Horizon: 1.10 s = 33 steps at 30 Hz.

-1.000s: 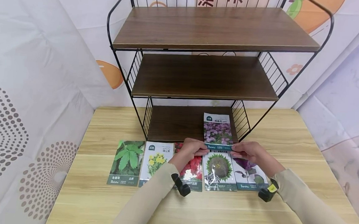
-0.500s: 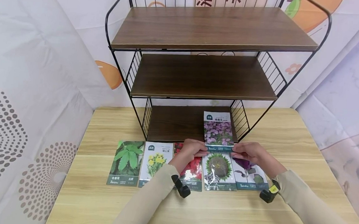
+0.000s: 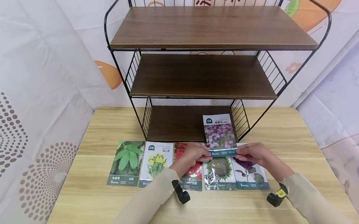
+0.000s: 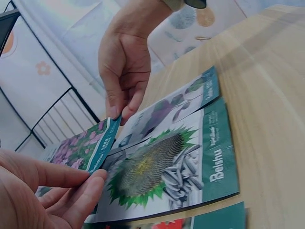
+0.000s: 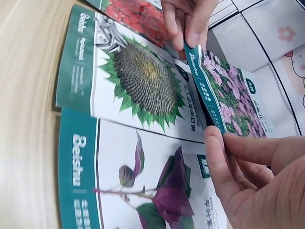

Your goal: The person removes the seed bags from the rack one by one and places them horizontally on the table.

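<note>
A seed packet with purple-pink flowers (image 3: 219, 136) is held at its two lower corners, tilted, above the front of the bottom shelf. My left hand (image 3: 193, 154) pinches its lower left corner between thumb and fingers. The lower right corner is pinched by my right hand (image 3: 254, 153). Beneath it on the table lies a sunflower packet (image 3: 220, 171), partly covered at its top. To the right is a packet with a dark purple plant (image 3: 251, 176). The red-flower packet (image 3: 194, 174) lies under my left hand and forearm, which hide part of it.
A black wire rack with brown boards stands behind; its bottom shelf (image 3: 175, 123) lies at table level and its middle shelf (image 3: 204, 76) overhangs. Farther left on the table (image 3: 96, 203) lie a yellow-flower packet (image 3: 156, 162) and a green-leaf packet (image 3: 127, 162).
The purple-pink flower packet has turned slightly, its lower edge shifting right and toward me. Both hands have moved a little right with it, still gripping its corners.
</note>
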Motion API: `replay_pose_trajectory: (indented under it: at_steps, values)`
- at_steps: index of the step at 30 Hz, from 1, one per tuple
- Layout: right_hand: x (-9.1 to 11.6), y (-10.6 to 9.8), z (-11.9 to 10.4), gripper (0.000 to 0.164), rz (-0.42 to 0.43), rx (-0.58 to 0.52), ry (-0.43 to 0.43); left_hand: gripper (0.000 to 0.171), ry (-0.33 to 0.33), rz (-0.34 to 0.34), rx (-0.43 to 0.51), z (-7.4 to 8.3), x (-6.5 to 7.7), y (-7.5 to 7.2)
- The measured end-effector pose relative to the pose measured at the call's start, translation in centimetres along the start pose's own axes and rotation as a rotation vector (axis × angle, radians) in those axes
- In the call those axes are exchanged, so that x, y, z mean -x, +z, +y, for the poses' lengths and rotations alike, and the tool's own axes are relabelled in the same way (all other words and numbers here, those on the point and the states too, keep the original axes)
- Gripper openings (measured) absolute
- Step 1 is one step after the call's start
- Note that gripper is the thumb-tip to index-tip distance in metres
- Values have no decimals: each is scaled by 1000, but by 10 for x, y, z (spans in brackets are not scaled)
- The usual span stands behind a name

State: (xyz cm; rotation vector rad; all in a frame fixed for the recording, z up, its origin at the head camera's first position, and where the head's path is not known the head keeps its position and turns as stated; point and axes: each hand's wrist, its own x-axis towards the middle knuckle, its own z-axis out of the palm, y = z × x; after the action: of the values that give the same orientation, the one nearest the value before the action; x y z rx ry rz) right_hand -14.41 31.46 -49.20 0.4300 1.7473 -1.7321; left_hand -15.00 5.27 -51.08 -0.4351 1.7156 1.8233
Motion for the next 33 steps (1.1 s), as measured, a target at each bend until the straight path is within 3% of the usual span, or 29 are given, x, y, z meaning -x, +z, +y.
replay_pose_trajectory:
  at_steps: [4,9,18,26,33]
  values:
    - [9,-2,-1,30,8,141,-25,18,36,-19,-99,-3,7,3]
    - [21,-3,-3,24,18,240,-40,15,52,-23,-161,-4,16,7]
    - [41,-7,-5,26,-10,387,-61,16,48,-64,-196,-2,32,16]
    - [53,-16,-3,22,-75,491,-59,8,-2,-127,-219,-11,42,23]
    - [60,-22,1,19,-117,513,-38,10,-16,-168,-201,-20,49,29]
